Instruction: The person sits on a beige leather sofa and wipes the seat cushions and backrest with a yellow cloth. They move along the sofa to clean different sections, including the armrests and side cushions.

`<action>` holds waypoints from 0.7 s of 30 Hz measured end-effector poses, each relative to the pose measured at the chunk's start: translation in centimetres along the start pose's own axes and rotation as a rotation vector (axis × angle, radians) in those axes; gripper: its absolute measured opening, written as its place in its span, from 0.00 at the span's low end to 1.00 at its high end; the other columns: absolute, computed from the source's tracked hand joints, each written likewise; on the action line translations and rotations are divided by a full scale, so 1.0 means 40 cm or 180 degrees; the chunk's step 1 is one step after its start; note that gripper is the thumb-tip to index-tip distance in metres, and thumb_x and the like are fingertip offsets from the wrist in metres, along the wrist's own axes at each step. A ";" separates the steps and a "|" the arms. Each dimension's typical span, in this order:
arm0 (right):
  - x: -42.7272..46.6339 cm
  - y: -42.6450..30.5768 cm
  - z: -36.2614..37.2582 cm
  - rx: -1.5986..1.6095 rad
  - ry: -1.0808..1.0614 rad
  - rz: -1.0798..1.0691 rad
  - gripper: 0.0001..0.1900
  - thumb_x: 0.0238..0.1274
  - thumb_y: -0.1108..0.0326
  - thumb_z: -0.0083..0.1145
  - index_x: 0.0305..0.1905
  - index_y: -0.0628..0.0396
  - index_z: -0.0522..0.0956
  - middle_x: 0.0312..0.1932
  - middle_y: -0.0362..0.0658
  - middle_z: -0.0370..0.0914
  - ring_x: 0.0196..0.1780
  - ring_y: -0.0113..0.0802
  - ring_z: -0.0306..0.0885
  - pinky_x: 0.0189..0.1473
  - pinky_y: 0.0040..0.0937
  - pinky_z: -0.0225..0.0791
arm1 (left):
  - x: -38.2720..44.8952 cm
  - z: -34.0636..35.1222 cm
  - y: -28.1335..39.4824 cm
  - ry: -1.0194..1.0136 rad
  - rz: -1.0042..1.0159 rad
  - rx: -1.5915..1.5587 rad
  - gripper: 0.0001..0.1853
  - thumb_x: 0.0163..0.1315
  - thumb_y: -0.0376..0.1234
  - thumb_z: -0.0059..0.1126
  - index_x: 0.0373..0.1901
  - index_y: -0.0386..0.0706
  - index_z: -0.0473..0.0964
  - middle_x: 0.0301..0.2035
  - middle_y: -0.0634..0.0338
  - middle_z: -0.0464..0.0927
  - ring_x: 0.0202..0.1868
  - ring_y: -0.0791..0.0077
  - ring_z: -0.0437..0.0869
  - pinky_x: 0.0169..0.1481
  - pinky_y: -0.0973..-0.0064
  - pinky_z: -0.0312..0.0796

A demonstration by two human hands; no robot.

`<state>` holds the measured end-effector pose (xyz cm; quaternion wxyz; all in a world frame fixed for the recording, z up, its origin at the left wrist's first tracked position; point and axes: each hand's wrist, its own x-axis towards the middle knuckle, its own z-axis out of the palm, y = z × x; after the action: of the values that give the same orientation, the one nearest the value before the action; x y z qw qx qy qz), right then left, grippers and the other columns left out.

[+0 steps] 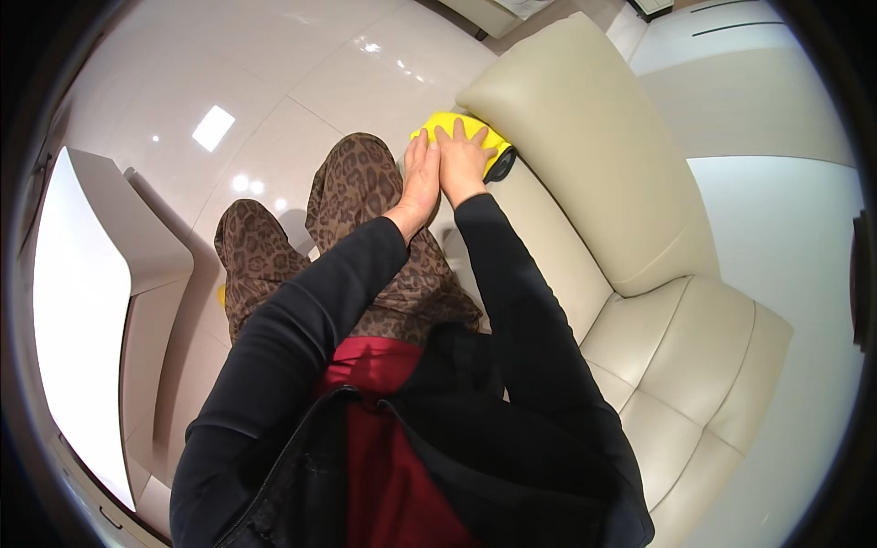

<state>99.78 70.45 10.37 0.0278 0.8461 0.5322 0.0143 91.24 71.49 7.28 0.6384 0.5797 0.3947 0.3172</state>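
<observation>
My right hand (463, 164) lies flat with spread fingers on a folded yellow cloth (449, 123) with a dark edge (503, 163). The cloth rests against a beige leather sofa, at the far end of its seat (548, 226) and beside a raised padded section (582, 137). Close alongside is my left hand (418, 177), its fingers straight and together, the tips at the cloth's left corner. How much of the cloth lies beneath the hands is hidden.
A seamed sofa cushion (678, 370) is at right, by a pale wall panel (774, 240). My patterned trouser legs (363, 178) stand over glossy floor tiles (274, 68). At left is a white-topped piece of furniture (82, 308). Another beige piece (479, 14) shows at the top.
</observation>
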 end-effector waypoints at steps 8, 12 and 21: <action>-0.190 0.033 0.004 0.0062 0.0195 -0.0165 0.23 0.60 0.65 0.48 0.62 0.39 0.70 0.67 0.45 0.61 0.63 0.66 0.58 0.49 0.65 0.62 | -0.014 0.005 0.009 0.0075 -0.0194 0.0476 0.30 0.69 0.47 0.37 0.66 0.37 0.61 0.68 0.44 0.49 0.70 0.52 0.50 0.72 0.64 0.49; -0.290 0.046 -0.019 -0.0226 0.0293 -0.0239 0.27 0.53 0.70 0.52 0.62 0.42 0.71 0.65 0.47 0.64 0.59 0.62 0.63 0.43 0.48 0.70 | -0.025 0.006 0.008 -0.0243 -0.0105 0.1180 0.23 0.62 0.38 0.50 0.58 0.39 0.70 0.62 0.46 0.60 0.66 0.50 0.57 0.69 0.62 0.52; -0.405 0.066 -0.017 0.0050 0.0223 -0.0202 0.33 0.52 0.62 0.61 0.65 0.37 0.66 0.70 0.46 0.53 0.68 0.60 0.50 0.61 0.69 0.48 | -0.051 0.009 0.046 -0.0787 0.0004 0.1687 0.19 0.53 0.31 0.59 0.49 0.40 0.74 0.48 0.47 0.70 0.56 0.52 0.69 0.61 0.62 0.64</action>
<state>95.11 54.74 11.29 0.0029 0.8280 0.5594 0.0389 90.67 69.79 9.39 0.5078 0.7608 0.3827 0.1304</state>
